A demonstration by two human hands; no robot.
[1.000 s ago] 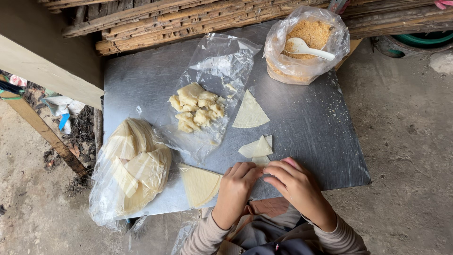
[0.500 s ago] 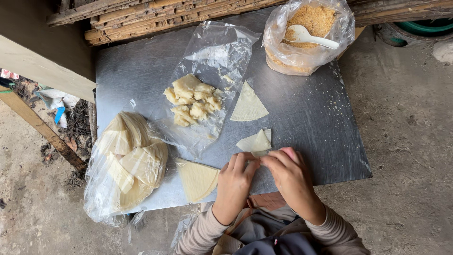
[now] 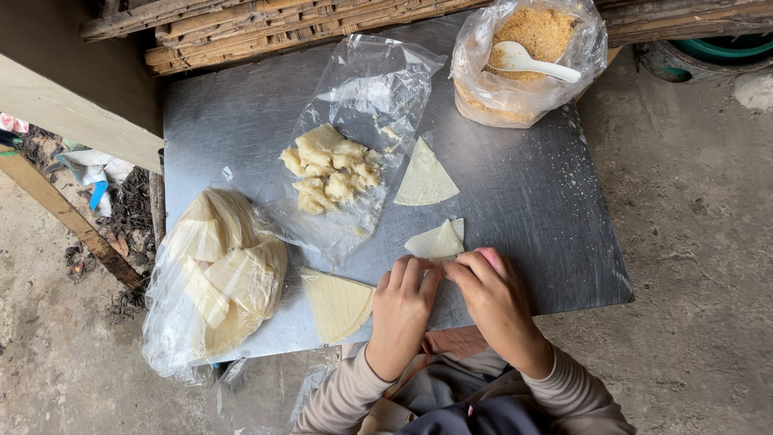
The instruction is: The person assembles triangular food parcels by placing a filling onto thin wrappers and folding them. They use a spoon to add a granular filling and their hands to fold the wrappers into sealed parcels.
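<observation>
Both our hands, left hand (image 3: 401, 310) and right hand (image 3: 493, 300), curl their fingertips together, pinching the folded wrapper (image 3: 437, 240) at the near edge of the metal table (image 3: 555, 209).

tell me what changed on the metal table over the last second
Very little. Both hands, left hand and right hand, stay together at the near edge, pinching the folded wrapper. The flat wrapper, dough bag, wrapper stack and spoon lie as before; only the camera shifted.
</observation>
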